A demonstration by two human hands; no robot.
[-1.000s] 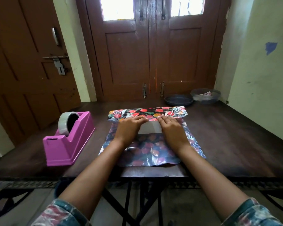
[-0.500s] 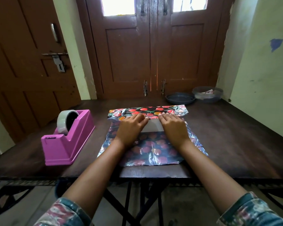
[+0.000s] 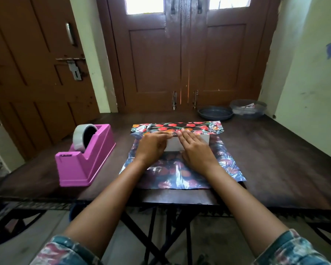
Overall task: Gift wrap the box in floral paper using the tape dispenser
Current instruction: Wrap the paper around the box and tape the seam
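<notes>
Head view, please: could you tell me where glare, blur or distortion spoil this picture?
Head view: the windows are blown out white; the paper carries shiny glare streaks; the left hand looks slightly motion-blurred; the wide angle tilts the side door and wall inwards.

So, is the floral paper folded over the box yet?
Partly: far edge of paper folded onto box under left hand and right hand; near half flat.
</notes>
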